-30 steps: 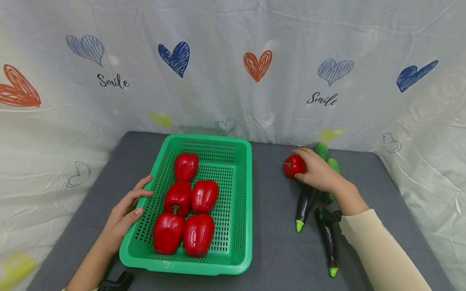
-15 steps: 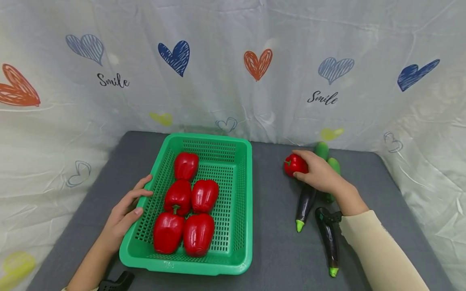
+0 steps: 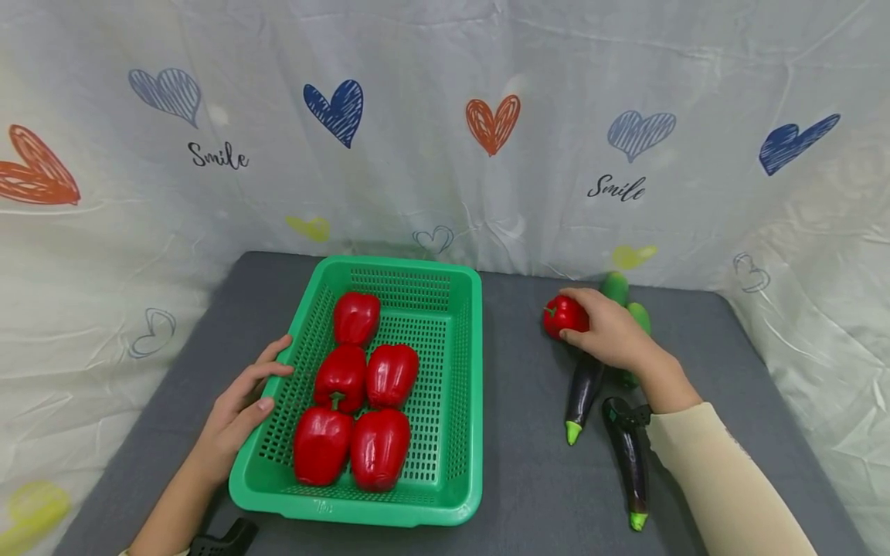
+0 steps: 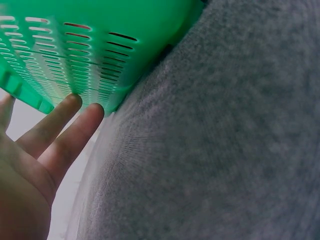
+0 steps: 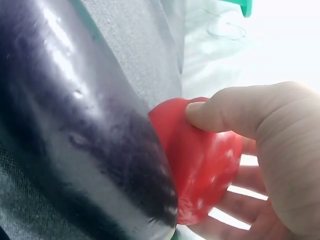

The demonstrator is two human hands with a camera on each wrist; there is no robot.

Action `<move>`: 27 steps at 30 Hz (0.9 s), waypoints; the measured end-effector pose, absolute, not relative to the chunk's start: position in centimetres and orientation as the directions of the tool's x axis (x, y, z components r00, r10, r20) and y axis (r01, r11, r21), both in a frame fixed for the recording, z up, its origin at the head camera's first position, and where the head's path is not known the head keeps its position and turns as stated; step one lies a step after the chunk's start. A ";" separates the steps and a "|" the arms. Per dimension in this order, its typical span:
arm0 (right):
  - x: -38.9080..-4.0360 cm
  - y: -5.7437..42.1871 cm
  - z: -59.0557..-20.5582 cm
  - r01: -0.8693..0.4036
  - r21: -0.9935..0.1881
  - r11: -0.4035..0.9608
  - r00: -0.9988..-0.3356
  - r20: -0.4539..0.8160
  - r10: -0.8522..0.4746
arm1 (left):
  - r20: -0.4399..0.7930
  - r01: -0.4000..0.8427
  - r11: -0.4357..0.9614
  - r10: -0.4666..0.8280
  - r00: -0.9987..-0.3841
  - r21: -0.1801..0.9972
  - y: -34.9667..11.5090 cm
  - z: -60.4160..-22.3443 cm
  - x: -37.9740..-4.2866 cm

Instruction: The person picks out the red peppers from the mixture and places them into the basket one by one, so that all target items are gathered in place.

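Observation:
A red bell pepper [image 3: 562, 316] with a green stem is held by my right hand [image 3: 608, 328], thumb on the near side and fingers round the far side. In the right wrist view the pepper [image 5: 195, 160] sits right beside a dark eggplant [image 5: 85, 120]. My left hand [image 3: 232, 409] rests against the left rim of a green plastic basket [image 3: 473, 386], its fingers extended. In the left wrist view, fingertips touch the basket's slotted side wall [image 4: 75, 55]. Several red bell peppers [image 3: 341, 376] lie inside the basket, mostly along its left and middle.
Two eggplants with green tips, one nearer the pepper [image 3: 584, 394] and one closer to me [image 3: 629, 471], lie right of the basket. Green cucumbers [image 3: 615, 287] are partly hidden behind my right hand. A patterned white curtain [image 3: 417, 139] borders the grey table [image 3: 521, 479].
Almost nothing differs. My right hand stays on the pepper and my left hand stays at the basket's rim; only a tiny shift of the whole view shows.

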State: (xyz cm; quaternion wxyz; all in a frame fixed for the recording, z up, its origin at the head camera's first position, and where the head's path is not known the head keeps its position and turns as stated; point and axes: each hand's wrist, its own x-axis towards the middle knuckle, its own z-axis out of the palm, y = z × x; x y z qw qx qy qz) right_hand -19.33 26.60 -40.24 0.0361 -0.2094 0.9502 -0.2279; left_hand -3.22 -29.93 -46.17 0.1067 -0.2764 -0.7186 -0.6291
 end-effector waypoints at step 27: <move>-19.3 26.7 -40.6 -0.371 -0.423 0.827 -0.921 0.058 -0.384 | 0.499 0.527 0.048 0.259 -0.827 0.848 -29.8 -46.0 -3.2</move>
